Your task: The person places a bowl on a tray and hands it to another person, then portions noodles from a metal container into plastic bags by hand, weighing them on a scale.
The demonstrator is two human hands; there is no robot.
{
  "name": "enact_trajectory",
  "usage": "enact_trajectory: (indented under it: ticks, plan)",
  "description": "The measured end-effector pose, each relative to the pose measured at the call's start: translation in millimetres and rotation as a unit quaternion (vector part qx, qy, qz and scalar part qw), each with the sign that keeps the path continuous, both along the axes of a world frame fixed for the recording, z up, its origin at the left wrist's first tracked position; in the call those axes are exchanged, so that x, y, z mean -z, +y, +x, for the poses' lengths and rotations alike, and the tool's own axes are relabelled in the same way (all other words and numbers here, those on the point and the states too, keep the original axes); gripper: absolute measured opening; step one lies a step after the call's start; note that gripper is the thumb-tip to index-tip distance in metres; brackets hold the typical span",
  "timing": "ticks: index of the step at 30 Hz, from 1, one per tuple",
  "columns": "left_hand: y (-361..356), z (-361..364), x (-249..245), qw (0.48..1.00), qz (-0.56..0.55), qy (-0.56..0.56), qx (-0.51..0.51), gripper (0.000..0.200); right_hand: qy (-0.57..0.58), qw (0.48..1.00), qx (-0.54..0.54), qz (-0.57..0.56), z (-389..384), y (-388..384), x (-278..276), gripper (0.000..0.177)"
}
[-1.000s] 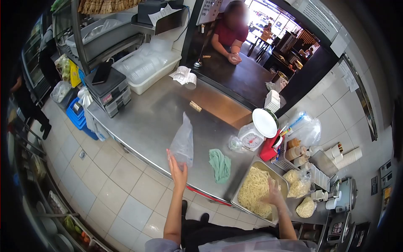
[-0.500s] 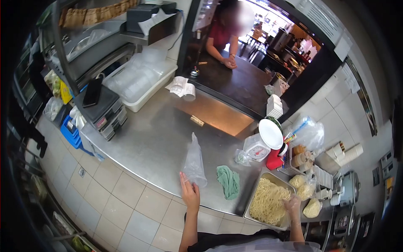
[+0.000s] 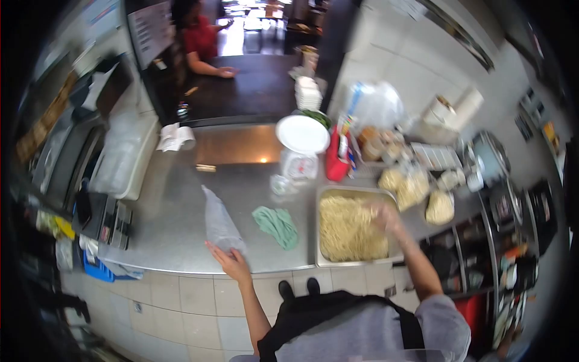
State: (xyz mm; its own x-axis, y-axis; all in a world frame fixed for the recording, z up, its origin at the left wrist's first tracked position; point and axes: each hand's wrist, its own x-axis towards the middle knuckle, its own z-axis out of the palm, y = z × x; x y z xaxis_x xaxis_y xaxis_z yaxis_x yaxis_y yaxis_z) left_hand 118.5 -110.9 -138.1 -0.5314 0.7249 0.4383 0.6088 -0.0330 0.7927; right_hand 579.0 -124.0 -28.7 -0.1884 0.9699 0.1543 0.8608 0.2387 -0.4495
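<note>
Head view: left hand (image 3: pixel 229 260) lower than a second ago, now at counter (image 3: pixel 181 229) front edge, left of noodle tray (image 3: pixel 356 260). Grip pinching clear plastic bag (image 3: pixel 218 224) at its near end. Bag no longer raised in air, leans limp over counter, looks empty. Right hand (image 3: pixel 386 214) stays over noodles (image 3: pixel 350 226) at tray's far right part, motion-blurred; grip cannot tell. Green cloth (image 3: pixel 276 224) between bag and tray. Scale (image 3: pixel 300 154) behind tray. Judgement: bag brought down beside tray, no portion in it yet.
</note>
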Motion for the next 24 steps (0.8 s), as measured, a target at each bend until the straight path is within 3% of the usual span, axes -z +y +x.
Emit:
enact_trajectory:
  ticks: [1, 2, 5, 6, 7, 9, 10, 12, 15, 17, 18, 21, 22, 24]
  plan:
    - [-1, 1, 1, 1.0, -0.004, 0.009, -0.002, 0.061, 0.044, 0.999, 0.003, 0.008, -2, -4, -29, 0.052]
    - [-2, 1, 3, 1.0, -0.01, 0.02, -0.005, 0.061, 0.03, 0.998, 0.054, -0.017, -6, -5, -57, 0.051]
    - [-2, 1, 8, 0.996, 0.034, 0.083, -0.003, 0.062, 0.017, 0.997, 0.054, 0.045, -18, -16, -133, 0.047]
    - [-3, 0, 10, 0.997, 0.021, 0.078, 0.003, 0.063, -0.019, 0.991, 0.067, 0.114, -7, -16, -132, 0.048]
    - [-1, 0, 11, 0.997, 0.011, 0.071, 0.004, 0.064, 0.022, 0.993, 0.072, 0.091, -22, -24, -172, 0.049]
    - [-4, -1, 11, 0.998, 0.002, 0.068, 0.006, 0.065, -0.009, 0.979, 0.121, 0.162, -22, -29, -189, 0.052]
    - [-4, -1, 9, 0.997, 0.005, 0.071, 0.009, 0.066, 0.049, 0.979, 0.11, 0.162, -13, -23, -186, 0.052]
    - [-2, 1, 8, 0.996, 0.013, 0.085, 0.011, 0.067, 0.28, 0.937, -0.029, 0.207, -5, -20, -195, 0.046]
    - [-4, 1, 8, 0.994, 0.022, 0.108, 0.009, 0.068, 0.373, 0.902, -0.075, 0.204, 0, -16, -215, 0.043]
    - [-5, 3, 6, 0.994, 0.022, 0.104, 0.011, 0.069, 0.085, 0.95, -0.073, 0.291, -7, -21, -236, 0.044]
    - [-5, 3, 6, 0.993, 0.026, 0.118, 0.009, 0.069, -0.064, 0.942, -0.071, 0.323, -10, -23, -245, 0.045]
    - [-6, 4, 5, 0.989, 0.034, 0.141, 0.007, 0.069, 0.002, 0.975, -0.112, 0.192, -12, -21, -256, 0.025]
    - [-6, 5, 3, 0.99, 0.032, 0.135, 0.008, 0.069, 0.075, 0.991, -0.028, 0.11, -17, -24, -259, 0.022]
    - [-8, 6, 5, 0.989, 0.038, 0.145, 0.004, 0.07, 0.025, 0.984, -0.052, 0.166, -18, -15, -239, 0.022]
